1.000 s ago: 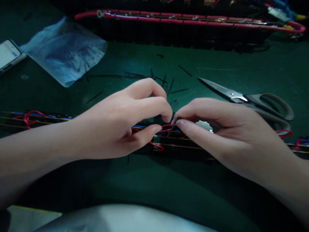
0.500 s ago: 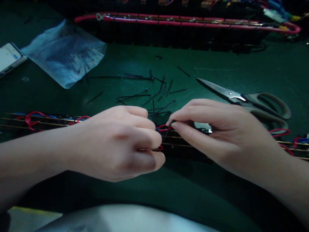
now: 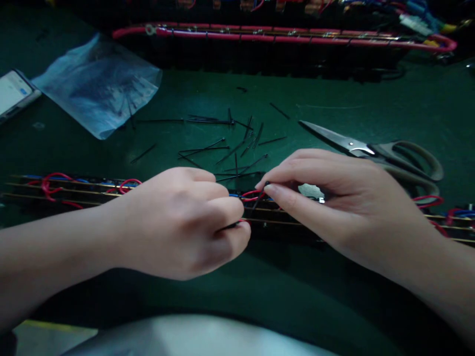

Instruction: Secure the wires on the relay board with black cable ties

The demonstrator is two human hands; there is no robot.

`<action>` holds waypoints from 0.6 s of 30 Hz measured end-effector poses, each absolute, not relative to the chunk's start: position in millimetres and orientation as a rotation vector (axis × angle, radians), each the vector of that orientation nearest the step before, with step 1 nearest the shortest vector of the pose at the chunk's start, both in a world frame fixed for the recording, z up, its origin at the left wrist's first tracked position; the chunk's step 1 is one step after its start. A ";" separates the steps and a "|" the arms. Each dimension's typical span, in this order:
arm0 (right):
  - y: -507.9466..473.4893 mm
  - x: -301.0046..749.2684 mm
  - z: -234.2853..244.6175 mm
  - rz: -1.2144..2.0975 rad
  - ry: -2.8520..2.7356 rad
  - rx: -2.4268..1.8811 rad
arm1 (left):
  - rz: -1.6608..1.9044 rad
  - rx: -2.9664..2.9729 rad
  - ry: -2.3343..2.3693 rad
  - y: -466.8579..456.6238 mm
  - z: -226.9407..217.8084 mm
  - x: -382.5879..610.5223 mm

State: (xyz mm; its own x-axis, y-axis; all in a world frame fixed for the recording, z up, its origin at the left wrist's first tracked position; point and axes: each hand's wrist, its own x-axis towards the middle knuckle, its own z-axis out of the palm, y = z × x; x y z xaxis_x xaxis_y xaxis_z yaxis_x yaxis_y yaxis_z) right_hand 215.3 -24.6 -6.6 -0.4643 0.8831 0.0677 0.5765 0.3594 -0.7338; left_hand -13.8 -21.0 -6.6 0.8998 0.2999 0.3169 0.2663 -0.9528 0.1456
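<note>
A narrow wired assembly (image 3: 274, 222) with red and blue wires and brass-coloured rods lies across the bench under both hands. My right hand (image 3: 334, 198) pinches the small black head of a cable tie (image 3: 257, 201) between thumb and index finger, beside a red wire loop (image 3: 252, 196). The tie's thin strap slants down toward my left hand (image 3: 196, 222). That hand is closed, knuckles up, with a dark strip showing between thumb and index finger that looks like the tie's tail. My left fingers hide part of the wires.
Loose black cable ties (image 3: 208, 148) lie scattered beyond my hands. Scissors (image 3: 352, 143) rest behind my right hand, blades pointing left. A clear plastic bag (image 3: 100, 84) and a phone (image 3: 15, 94) are at the left. Another assembly with a thick red cable (image 3: 260, 37) spans the back.
My left hand has shifted slightly left and its thumb has drawn closer to the index finger. The right hand keeps its pinch on the tie. The whole view has moved slightly.
</note>
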 end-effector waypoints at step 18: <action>-16.6 222.9 -8.9 0.967 -2.160 -1.181 | 0.454 3.189 0.270 -23.8 -4.8 -11.0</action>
State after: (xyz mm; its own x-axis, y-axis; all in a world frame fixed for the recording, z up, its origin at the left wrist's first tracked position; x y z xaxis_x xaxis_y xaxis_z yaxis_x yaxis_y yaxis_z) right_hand 222.9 -16.6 -8.9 -0.5048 0.8593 0.0824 0.5109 0.3744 -0.7738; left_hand -11.0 -23.8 -4.8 0.9467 0.1516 0.2843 0.1772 -0.9819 -0.0664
